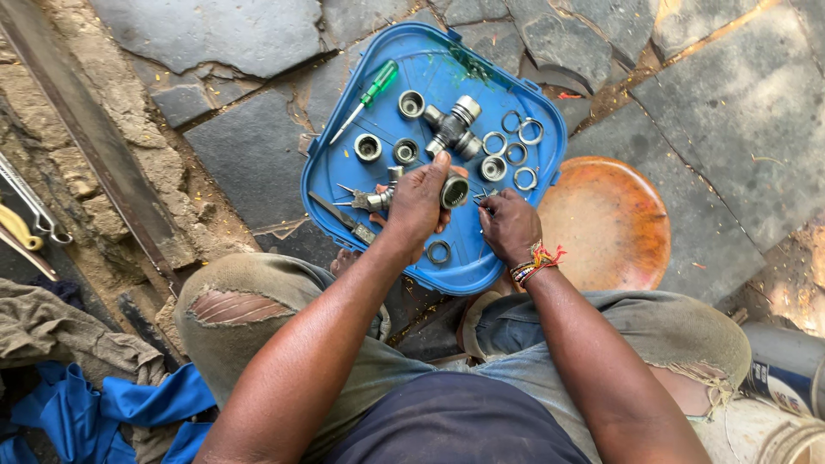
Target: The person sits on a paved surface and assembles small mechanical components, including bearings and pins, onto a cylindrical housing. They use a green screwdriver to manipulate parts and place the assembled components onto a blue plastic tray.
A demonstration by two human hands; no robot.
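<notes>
My left hand (418,204) grips a round metal bearing cup (455,191) over a blue plastic tray (430,62) on the stone floor. My right hand (509,225), with a beaded wristband, pinches something small and thin at the tray's right side; I cannot tell what it is. In the tray lie a metal cross joint (454,127), several bearing cups (411,104), several snap rings (519,155), a loose ring (438,252), pliers (368,200) and a green-handled screwdriver (368,94).
A round orange-brown stool top (610,225) sits right of the tray. My torn-trousered knees (225,307) frame the tray. Blue cloth (129,408) and rags lie at lower left, metal tools (30,215) at the left edge, and cans (786,369) at lower right.
</notes>
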